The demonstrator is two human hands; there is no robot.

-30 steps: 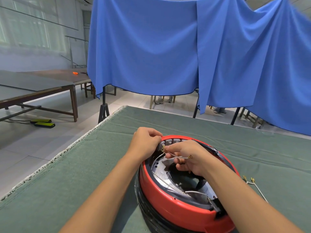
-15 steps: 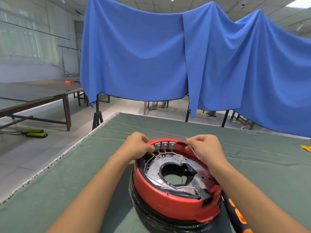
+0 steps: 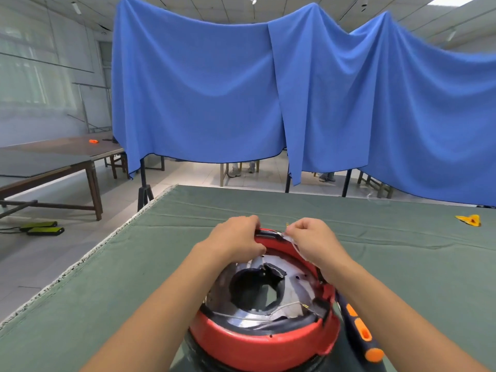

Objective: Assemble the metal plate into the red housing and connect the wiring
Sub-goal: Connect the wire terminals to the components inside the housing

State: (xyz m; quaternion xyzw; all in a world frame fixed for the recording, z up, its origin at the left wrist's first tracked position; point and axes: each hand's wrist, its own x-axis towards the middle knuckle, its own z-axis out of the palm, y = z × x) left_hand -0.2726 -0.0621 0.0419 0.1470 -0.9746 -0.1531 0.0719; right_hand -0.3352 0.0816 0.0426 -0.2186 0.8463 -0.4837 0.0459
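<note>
A round red housing (image 3: 257,342) sits on the green cloth in front of me. Inside it lies a shiny metal plate (image 3: 300,288) with a large dark hole in its middle. A thin pale wire (image 3: 284,307) runs across the plate's near side. My left hand (image 3: 236,238) curls over the housing's far rim, fingers hooked on the edge. My right hand (image 3: 311,241) pinches a thin white wire (image 3: 291,238) with a small brass terminal just past the far rim. The terminal blocks on the far rim are hidden by my hands.
A screwdriver (image 3: 359,328) with a black and orange handle lies right of the housing. A yellow and red object (image 3: 468,220) lies at the far right of the green table (image 3: 134,264). Blue curtains hang behind. A brown table (image 3: 53,157) stands to the left.
My view has tilted up and the housing sits lower in frame. Both hands have drawn closer together over the far rim, covering the terminal blocks; the right still pinches the wire.
</note>
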